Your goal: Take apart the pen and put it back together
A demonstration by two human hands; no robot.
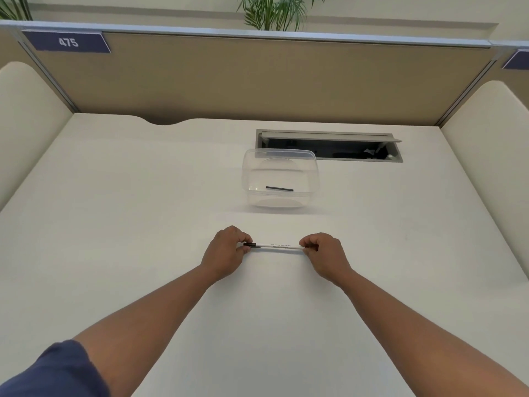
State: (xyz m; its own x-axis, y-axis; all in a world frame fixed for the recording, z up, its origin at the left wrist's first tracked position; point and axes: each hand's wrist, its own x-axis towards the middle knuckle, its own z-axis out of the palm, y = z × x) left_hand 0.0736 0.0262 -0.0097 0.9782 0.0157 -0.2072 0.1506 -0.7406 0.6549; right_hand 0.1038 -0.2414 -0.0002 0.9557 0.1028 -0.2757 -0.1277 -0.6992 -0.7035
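Note:
A white pen point(279, 245) with small dark print lies level between my two hands, just above the white desk point(143, 210). My left hand point(224, 252) pinches its black left end. My right hand point(323, 252) pinches its right end, which is hidden by the fingers. A short dark stick-like piece point(279, 188), perhaps a pen part, lies inside a clear plastic tub point(249, 179) farther back on the desk.
Behind the tub an open cable hatch point(329, 146) is sunk into the desk. A tan partition point(257, 78) closes off the back, with cream side panels left and right. A number sign point(67, 42) hangs at the upper left.

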